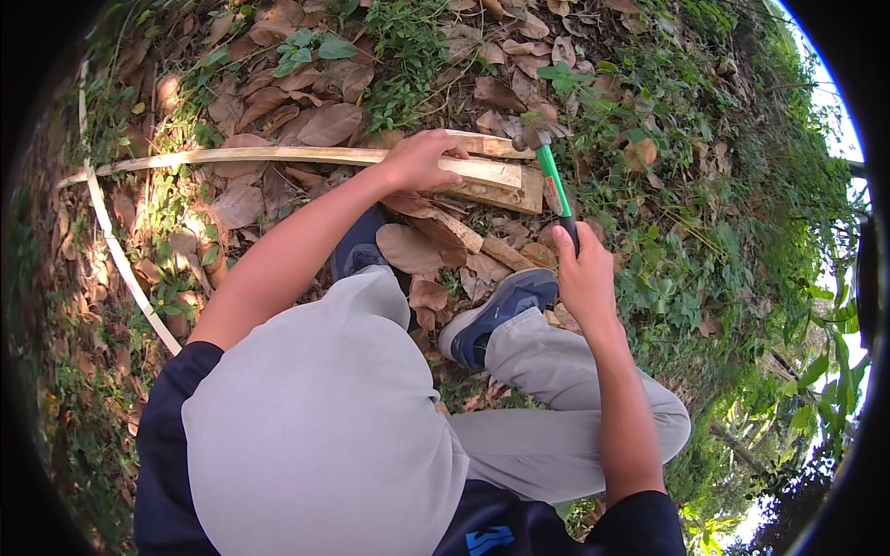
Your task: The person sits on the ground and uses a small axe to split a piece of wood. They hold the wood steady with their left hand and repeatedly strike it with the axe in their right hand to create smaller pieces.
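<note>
My left hand [422,164] grips a long pale wooden strip [278,155] near its right end, the thumb on the near side. The strip's end rests over a thicker wooden block [527,190]. Just beyond it lies another wooden piece [491,145], partly hidden by my left hand. My right hand [587,273] is closed round the black grip of a hammer [554,185] with a green shaft. The metal hammer head [530,137] is up by the far right end of the wood; whether it touches the wood, I cannot tell.
Dry brown leaves [324,125] and green plants [686,176] cover the ground. A second thin strip [120,255] crosses the long one at far left. Short wood pieces [505,252] lie between the block and my right shoe [501,310]. My left shoe [357,246] is beside the long strip.
</note>
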